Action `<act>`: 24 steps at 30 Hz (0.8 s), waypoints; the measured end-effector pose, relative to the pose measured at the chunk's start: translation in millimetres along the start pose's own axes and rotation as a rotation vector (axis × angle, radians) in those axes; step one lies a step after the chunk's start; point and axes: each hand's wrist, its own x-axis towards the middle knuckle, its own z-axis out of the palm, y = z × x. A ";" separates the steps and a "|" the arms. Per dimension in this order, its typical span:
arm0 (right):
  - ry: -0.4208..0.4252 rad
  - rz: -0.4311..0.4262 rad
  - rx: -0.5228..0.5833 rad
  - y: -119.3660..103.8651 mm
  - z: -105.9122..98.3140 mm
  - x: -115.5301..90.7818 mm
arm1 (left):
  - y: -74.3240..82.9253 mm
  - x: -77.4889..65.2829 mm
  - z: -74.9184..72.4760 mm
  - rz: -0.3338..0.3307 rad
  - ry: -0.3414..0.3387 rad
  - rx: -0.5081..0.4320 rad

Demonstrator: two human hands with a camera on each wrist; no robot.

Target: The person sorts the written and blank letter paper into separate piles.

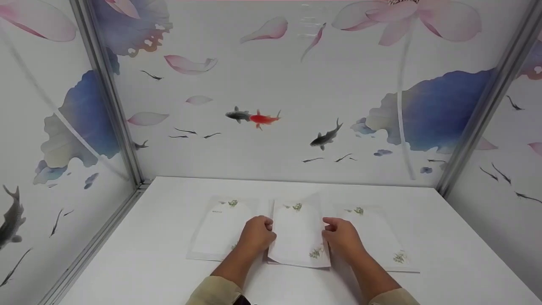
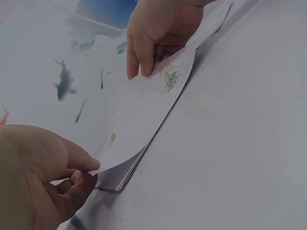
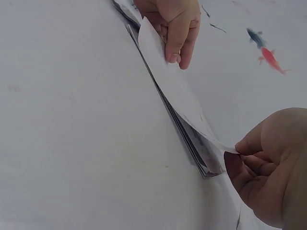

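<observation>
Between the left paper (image 1: 209,231) and the right paper (image 1: 377,233) on the table (image 1: 457,250), my left hand (image 1: 257,234) and right hand (image 1: 343,238) each pinch one side of the middle sheet (image 1: 297,237), probably so neither edge droops. The head view makes it look nearly flat, printed sprigs (image 1: 315,253) face up; the wrist views reveal it bowed above a layered stack (image 2: 116,178) beneath.

A plain white counter (image 1: 135,237) sits between three white panels: left (image 1: 25,114), back (image 1: 271,161) and right (image 1: 512,131). Grey metal posts (image 1: 106,84) stand at both rear corners. The back panel is printed with a pink lotus flower (image 1: 449,19), loose petals (image 1: 275,30), a large blue leaf (image 1: 444,112) and a red fish (image 1: 264,119) (meeting a dark fish (image 1: 238,115) end to end).
</observation>
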 end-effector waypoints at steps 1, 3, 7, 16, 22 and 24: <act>0.000 -0.005 0.003 0.4 -0.2 0.2 | 0.2 -0.2 -0.7 -0.003 -0.001 0.002; 0.002 -0.017 0.013 0.9 -1.2 -0.1 | 1.0 -0.3 -1.5 -0.021 -0.010 -0.004; 0.006 -0.027 0.038 0.8 -4.9 -0.4 | 4.0 -0.6 -0.8 -0.056 -0.022 -0.041; 0.018 0.002 0.053 2.0 -29.8 2.7 | 17.5 -6.4 14.1 -0.013 -0.023 -0.193; 0.025 0.024 0.102 21.0 -61.4 1.2 | 38.2 -15.0 40.5 -0.024 -0.117 -0.217; 0.019 0.033 0.119 27.9 -72.4 0.7 | 45.0 -17.5 49.9 -0.019 -0.137 -0.208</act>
